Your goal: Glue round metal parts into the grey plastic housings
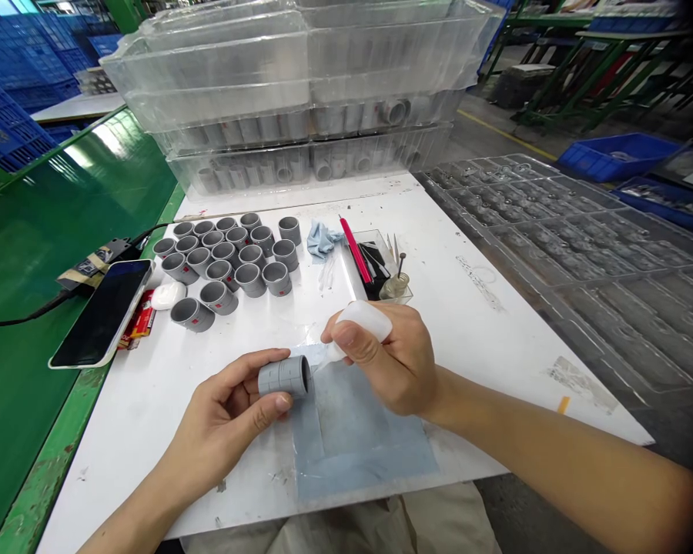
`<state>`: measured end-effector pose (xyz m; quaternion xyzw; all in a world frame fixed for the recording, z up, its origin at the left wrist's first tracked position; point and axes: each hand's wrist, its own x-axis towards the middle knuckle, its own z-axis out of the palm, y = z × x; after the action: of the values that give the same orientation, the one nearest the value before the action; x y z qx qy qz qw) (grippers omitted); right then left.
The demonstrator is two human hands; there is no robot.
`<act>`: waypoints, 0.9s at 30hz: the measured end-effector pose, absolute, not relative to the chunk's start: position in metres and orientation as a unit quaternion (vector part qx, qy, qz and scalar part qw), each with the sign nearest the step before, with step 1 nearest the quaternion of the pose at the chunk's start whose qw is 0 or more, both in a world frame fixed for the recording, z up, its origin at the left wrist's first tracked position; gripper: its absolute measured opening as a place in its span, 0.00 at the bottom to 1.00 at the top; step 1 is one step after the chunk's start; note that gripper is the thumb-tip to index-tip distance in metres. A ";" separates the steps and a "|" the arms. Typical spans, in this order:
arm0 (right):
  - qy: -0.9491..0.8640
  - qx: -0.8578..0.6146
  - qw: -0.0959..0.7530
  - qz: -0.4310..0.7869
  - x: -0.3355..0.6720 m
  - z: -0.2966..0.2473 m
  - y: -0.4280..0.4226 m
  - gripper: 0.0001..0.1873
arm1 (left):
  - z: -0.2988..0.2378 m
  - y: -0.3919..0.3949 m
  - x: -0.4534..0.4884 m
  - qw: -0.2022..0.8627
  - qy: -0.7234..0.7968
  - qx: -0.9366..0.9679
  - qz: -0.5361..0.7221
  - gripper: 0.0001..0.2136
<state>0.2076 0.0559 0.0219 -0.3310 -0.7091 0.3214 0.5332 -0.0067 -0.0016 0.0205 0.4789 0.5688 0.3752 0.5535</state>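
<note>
Between the thumb and fingers of my left hand (236, 408) is a grey cylindrical sleeve (282, 376), held on its side with its open end to the right. My right hand (390, 358) is closed around a white squeeze bottle (365, 319). The bottle's thin clear nozzle points down and left, close to the sleeve's open rim; I cannot tell whether it touches. Under both hands lies a blue sheet (369, 454) on the white table. Several more grey sleeves (249, 279) stand upright in rows at the back left, some with a small red mark.
A phone (104, 312), a black device with a cable (95, 261) and red wrappers (142, 319) lie left. Behind the hands are a blue cloth (323, 240), a red pen (355, 250) and a small glass jar (396, 287). Stacked clear trays (236, 69) stand at the back.
</note>
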 end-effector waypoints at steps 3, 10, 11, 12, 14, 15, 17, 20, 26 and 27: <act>-0.705 -0.334 0.536 0.322 0.207 0.022 0.056 0.25 | 0.020 -0.002 -0.007 0.555 0.570 0.478 0.374 0.19; -0.697 -0.333 0.551 0.317 0.207 0.023 0.058 0.25 | 0.019 -0.002 -0.007 0.553 0.569 0.481 0.373 0.20; -0.697 -0.329 0.553 0.316 0.207 0.023 0.058 0.25 | 0.019 -0.002 -0.007 0.554 0.568 0.480 0.373 0.20; -0.697 -0.327 0.554 0.316 0.207 0.023 0.058 0.25 | 0.020 -0.002 -0.007 0.556 0.568 0.479 0.373 0.20; -0.697 -0.327 0.554 0.316 0.207 0.024 0.058 0.26 | 0.020 -0.002 -0.007 0.559 0.568 0.478 0.370 0.20; -0.696 -0.328 0.554 0.317 0.207 0.024 0.058 0.26 | 0.020 -0.002 -0.007 0.559 0.568 0.478 0.369 0.19; -0.694 -0.329 0.556 0.319 0.206 0.024 0.058 0.26 | 0.020 -0.002 -0.008 0.559 0.568 0.481 0.366 0.19; -0.693 -0.331 0.556 0.318 0.206 0.024 0.058 0.26 | 0.021 -0.002 -0.008 0.554 0.570 0.487 0.360 0.20; -0.691 -0.336 0.561 0.309 0.206 0.025 0.057 0.28 | 0.022 -0.001 -0.010 0.538 0.583 0.515 0.325 0.22; -0.690 -0.336 0.562 0.307 0.206 0.025 0.057 0.28 | 0.022 -0.001 -0.011 0.536 0.584 0.519 0.319 0.22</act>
<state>0.2062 0.0572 0.0253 -0.3364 -0.6905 0.3068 0.5621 -0.0107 -0.0007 0.0219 0.5188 0.5842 0.3193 0.5363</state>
